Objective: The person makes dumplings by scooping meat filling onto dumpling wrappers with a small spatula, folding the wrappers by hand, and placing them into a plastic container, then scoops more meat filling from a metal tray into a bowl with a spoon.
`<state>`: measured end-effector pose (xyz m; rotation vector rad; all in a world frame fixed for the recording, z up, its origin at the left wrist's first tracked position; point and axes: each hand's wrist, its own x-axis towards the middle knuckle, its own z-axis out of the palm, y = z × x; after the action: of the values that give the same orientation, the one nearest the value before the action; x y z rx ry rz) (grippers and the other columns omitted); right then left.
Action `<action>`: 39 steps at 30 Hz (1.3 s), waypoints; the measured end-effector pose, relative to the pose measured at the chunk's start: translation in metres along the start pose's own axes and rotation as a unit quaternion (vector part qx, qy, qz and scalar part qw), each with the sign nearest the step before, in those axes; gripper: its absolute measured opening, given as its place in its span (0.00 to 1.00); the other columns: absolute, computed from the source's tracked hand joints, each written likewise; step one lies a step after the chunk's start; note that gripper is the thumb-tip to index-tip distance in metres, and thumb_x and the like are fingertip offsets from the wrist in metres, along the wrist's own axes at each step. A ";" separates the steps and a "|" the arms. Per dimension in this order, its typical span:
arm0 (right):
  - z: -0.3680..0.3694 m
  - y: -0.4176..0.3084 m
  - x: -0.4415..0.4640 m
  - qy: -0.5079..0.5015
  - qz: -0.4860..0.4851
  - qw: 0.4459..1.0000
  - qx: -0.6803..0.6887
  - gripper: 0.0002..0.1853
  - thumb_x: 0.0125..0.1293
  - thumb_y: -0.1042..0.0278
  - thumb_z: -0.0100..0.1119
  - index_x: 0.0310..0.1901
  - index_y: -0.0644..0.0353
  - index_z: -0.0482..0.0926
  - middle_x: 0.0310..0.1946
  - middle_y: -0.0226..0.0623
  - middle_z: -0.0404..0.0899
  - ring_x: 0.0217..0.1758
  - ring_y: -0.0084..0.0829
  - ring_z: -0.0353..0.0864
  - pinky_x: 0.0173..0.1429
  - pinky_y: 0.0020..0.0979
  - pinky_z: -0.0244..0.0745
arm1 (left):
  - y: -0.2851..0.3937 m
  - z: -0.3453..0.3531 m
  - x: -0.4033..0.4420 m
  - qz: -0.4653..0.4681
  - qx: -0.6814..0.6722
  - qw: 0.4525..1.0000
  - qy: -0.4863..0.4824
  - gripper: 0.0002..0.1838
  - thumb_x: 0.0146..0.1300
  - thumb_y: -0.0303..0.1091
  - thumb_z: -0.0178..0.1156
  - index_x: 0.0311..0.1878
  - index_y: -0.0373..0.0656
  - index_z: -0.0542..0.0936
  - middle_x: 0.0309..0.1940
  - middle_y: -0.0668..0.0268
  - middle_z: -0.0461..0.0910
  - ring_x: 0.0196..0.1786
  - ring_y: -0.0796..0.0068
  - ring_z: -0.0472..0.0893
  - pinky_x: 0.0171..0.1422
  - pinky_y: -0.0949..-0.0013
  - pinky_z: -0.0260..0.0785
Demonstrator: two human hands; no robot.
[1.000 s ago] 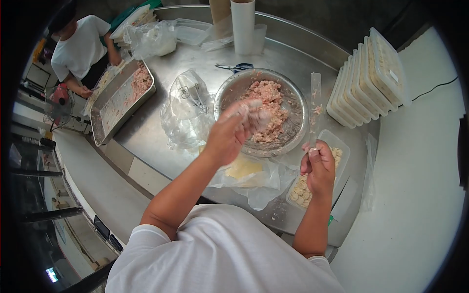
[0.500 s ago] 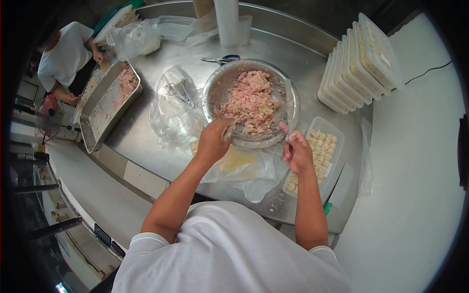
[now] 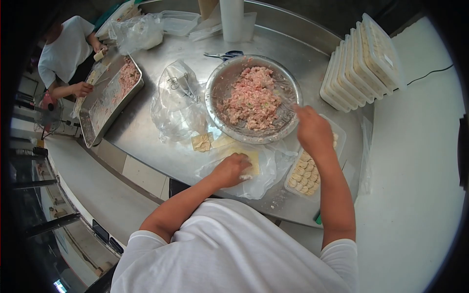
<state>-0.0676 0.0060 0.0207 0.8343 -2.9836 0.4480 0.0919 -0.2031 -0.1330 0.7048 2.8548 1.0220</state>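
Observation:
My left hand [image 3: 231, 170], fingers curled and slightly blurred, is at the edge of a yellowish dough wrapper [image 3: 253, 162] lying on a clear plastic sheet [image 3: 266, 181]. Whitish flour shows near its fingers. At the right rim of a metal bowl [image 3: 213, 120], my right hand [image 3: 314, 128] is closed around a thin flat stick that is mostly hidden and blurred. Pink minced filling [image 3: 254, 100] is heaped in the bowl. Below my right forearm stands a plastic box of dumplings [image 3: 304, 177], partly covered by the arm. Another wrapper piece [image 3: 201, 142] lies left of the sheet.
A knotted plastic bag [image 3: 176, 100] with writing lies left of the bowl, with scissors [image 3: 225, 54] behind it. Stacked plastic boxes [image 3: 359, 66] stand at the right. Across the table's left side, a co-worker [image 3: 71, 53] handles wrappers beside a metal tray [image 3: 100, 129] of filling.
My left hand has come down from the bowl's near rim to the wrappers. My right hand has moved up and right to the bowl's rim and closed. A wrapper piece now shows beside the bag.

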 end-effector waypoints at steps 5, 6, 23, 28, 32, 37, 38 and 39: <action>0.027 0.013 0.014 -0.162 -0.111 0.975 -0.100 0.11 0.60 0.73 0.49 0.38 0.59 0.83 0.39 0.46 0.84 0.43 0.49 0.84 0.47 0.45 0.79 | -0.007 -0.024 0.015 -0.346 -0.516 0.766 0.164 0.13 0.69 0.37 0.64 0.53 0.44 0.79 0.44 0.68 0.80 0.43 0.75 0.78 0.46 0.69 0.72; 0.008 0.007 0.016 -0.160 -0.117 0.974 -0.110 0.11 0.60 0.73 0.49 0.36 0.58 0.83 0.37 0.45 0.84 0.42 0.49 0.84 0.47 0.45 0.79 | -0.012 -0.026 0.015 -0.348 -0.518 0.762 0.173 0.13 0.69 0.37 0.64 0.53 0.44 0.79 0.44 0.68 0.80 0.43 0.75 0.78 0.46 0.69 0.72; 0.022 0.017 0.033 -0.187 -0.160 0.967 -0.072 0.15 0.61 0.75 0.51 0.46 0.55 0.84 0.37 0.41 0.84 0.41 0.45 0.85 0.45 0.45 0.80 | -0.032 -0.035 0.022 -0.377 -0.619 0.654 0.217 0.11 0.71 0.33 0.59 0.53 0.44 0.75 0.41 0.71 0.79 0.41 0.77 0.79 0.45 0.67 0.75; 0.017 0.030 0.026 -0.147 -0.147 0.973 -0.098 0.15 0.60 0.75 0.51 0.44 0.53 0.86 0.33 0.41 0.84 0.38 0.44 0.85 0.42 0.43 0.80 | -0.033 -0.035 0.019 -0.377 -0.608 0.668 0.205 0.12 0.71 0.33 0.60 0.55 0.43 0.74 0.41 0.71 0.79 0.42 0.78 0.79 0.45 0.67 0.76; -0.036 0.008 0.041 -0.135 -0.099 0.970 -0.175 0.15 0.60 0.76 0.50 0.42 0.52 0.87 0.35 0.43 0.85 0.39 0.44 0.85 0.42 0.44 0.79 | -0.034 -0.036 0.021 -0.389 -0.584 0.682 0.207 0.14 0.71 0.32 0.60 0.57 0.43 0.74 0.43 0.70 0.79 0.43 0.77 0.79 0.46 0.66 0.77; -0.001 0.000 0.038 -0.216 -0.101 0.960 -0.144 0.12 0.59 0.75 0.50 0.37 0.54 0.86 0.35 0.45 0.85 0.39 0.46 0.85 0.42 0.44 0.79 | -0.032 -0.032 0.020 -0.385 -0.605 0.663 0.216 0.15 0.71 0.32 0.60 0.58 0.42 0.73 0.44 0.70 0.79 0.44 0.76 0.79 0.47 0.65 0.77; 0.011 0.010 0.037 -0.218 -0.097 0.961 -0.143 0.12 0.59 0.75 0.50 0.37 0.54 0.86 0.35 0.45 0.85 0.39 0.46 0.85 0.42 0.44 0.79 | -0.031 -0.030 0.019 -0.388 -0.607 0.658 0.218 0.15 0.71 0.32 0.60 0.58 0.42 0.73 0.44 0.70 0.79 0.44 0.76 0.79 0.48 0.65 0.77; 0.019 0.022 0.043 -0.195 -0.083 0.965 -0.152 0.12 0.59 0.75 0.50 0.36 0.54 0.85 0.35 0.44 0.85 0.38 0.46 0.86 0.42 0.44 0.79 | -0.033 -0.031 0.020 -0.388 -0.608 0.655 0.225 0.15 0.71 0.31 0.60 0.58 0.42 0.73 0.44 0.70 0.79 0.44 0.76 0.79 0.48 0.66 0.76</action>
<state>-0.1144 -0.0032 0.0006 1.2438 -3.1551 -0.2032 0.0550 -0.2352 -0.1262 -0.8724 1.4816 2.4641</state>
